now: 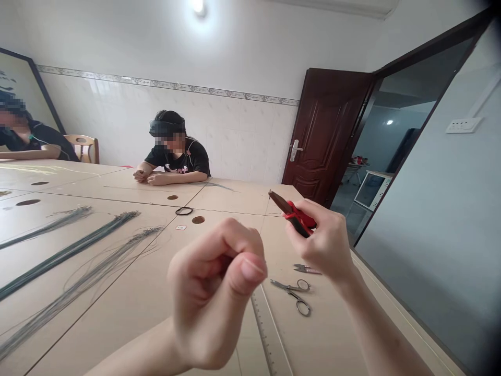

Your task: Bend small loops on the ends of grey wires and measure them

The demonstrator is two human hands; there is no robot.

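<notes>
My right hand is wrapped round a pair of pliers with red and black handles. Their dark jaws point up and to the left, and a tiny bit shows at the tip, too small to name. Close to the camera, my left hand is closed in a pinch, thumb against the curled forefinger. Whatever lies in that pinch is hidden or too thin to make out. Below my hands, a clear ruler and folding scissors lie on the table, with small snips partly behind my right wrist.
Several bundles of thin grey-green strands stretch across the table on the left. A black ring and a small label lie near round holes in the tabletop. Across from me sits a person; another is far left.
</notes>
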